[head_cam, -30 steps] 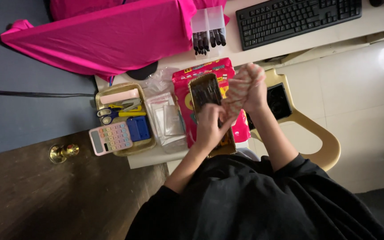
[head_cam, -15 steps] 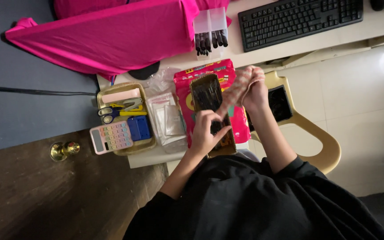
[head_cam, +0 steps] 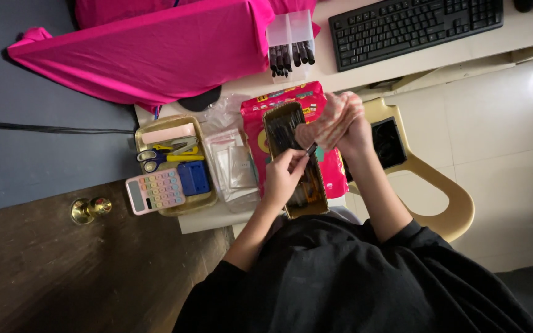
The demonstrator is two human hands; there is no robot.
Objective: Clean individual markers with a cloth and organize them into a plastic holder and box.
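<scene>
While the left hand [head_cam: 286, 174] pinches a small dark stick [head_cam: 311, 148] over the narrow tray [head_cam: 316, 203], the right hand [head_cam: 334, 120] grips pink cloth beside it, so I'd guess wiping comes next, needing a steady pinch.

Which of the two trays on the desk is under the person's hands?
The long narrow tray of dark sticks, lying on the pink packet. The other tray, wider, sits further left with scissors and a calculator.
</scene>
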